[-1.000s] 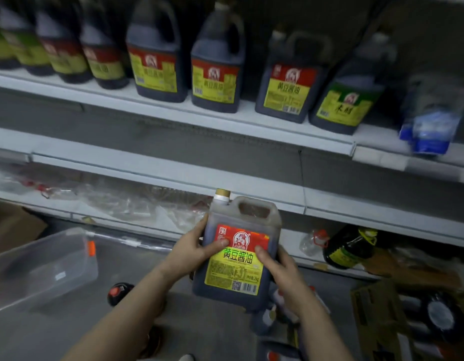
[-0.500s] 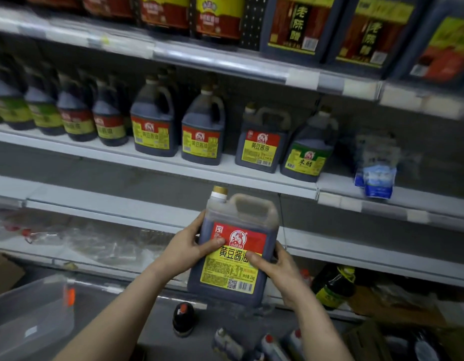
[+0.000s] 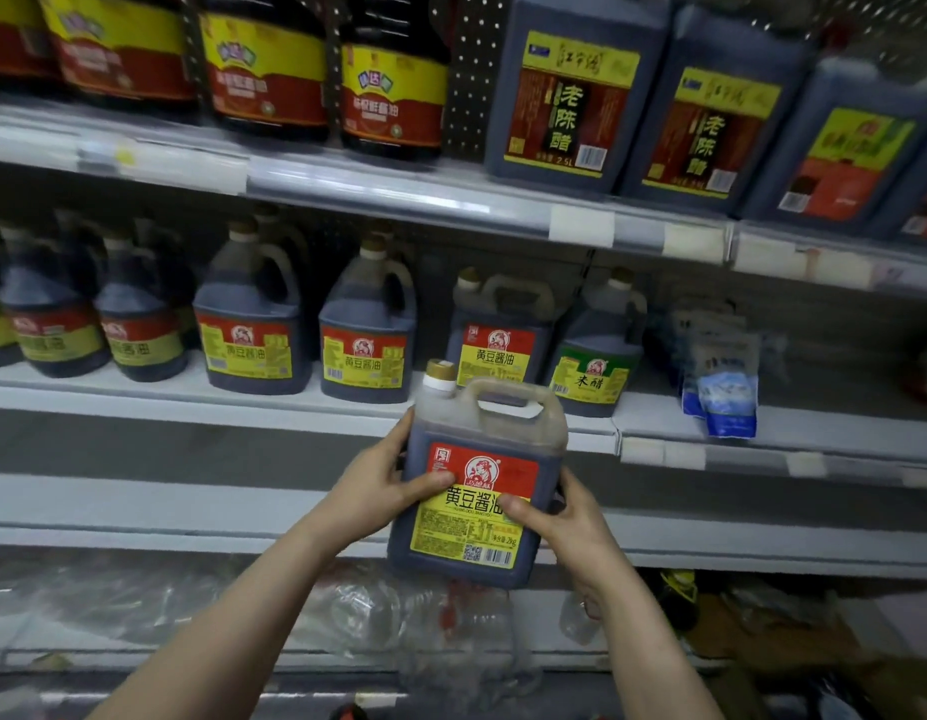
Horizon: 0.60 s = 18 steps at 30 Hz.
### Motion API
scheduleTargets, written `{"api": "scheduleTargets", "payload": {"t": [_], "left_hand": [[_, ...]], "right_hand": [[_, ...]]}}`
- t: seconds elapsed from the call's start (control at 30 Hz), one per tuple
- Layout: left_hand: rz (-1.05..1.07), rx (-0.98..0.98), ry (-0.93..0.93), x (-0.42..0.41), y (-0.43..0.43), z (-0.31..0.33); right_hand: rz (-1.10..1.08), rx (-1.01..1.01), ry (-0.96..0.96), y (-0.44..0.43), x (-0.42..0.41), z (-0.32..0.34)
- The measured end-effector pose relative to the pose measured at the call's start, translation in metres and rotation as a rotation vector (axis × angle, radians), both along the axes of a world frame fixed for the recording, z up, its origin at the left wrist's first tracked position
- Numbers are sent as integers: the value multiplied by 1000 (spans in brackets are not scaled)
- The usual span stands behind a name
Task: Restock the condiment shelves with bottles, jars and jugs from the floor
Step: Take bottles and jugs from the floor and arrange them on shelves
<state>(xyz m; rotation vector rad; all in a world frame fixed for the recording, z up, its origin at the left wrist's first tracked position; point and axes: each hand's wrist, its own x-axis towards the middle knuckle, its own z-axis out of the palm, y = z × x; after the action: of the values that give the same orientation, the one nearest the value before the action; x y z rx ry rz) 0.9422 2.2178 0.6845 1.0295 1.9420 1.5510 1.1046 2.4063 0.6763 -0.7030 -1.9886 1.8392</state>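
The left hand [image 3: 378,485] and right hand [image 3: 560,517] grip the soy sauce jug [image 3: 477,491] by its sides, upright in the air before the middle shelf [image 3: 295,402]. The placing step is under way. It likely needs lifting in beside the matching jug [image 3: 497,335] (same red-and-yellow label).

dim, cool light over grey tiers that run across the view: the top shelf [image 3: 347,184], the middle shelf [image 3: 139,402] and the lower shelf [image 3: 139,527], each with a price rail along its front. white tags [image 3: 580,226] sit on the rails. a dark perforated back panel [image 3: 469,70] shows behind the top tier
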Motion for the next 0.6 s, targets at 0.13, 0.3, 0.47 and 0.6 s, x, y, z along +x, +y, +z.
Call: {"api": "scheduleTargets", "payload": {"t": [0.13, 0.3, 0.47, 0.6], "left_hand": [[-46, 20, 38, -30, 21, 12], [-55, 19, 97, -57, 49, 24], [-30, 20, 167, -79, 81, 33], [24, -11, 204, -93, 101, 33]], "right_hand": [[-45, 95, -2, 17, -27, 11], [-101, 143, 11, 40, -52, 15], [-134, 193, 18, 70, -78, 22], [-129, 240, 10, 93, -96, 25]]}}
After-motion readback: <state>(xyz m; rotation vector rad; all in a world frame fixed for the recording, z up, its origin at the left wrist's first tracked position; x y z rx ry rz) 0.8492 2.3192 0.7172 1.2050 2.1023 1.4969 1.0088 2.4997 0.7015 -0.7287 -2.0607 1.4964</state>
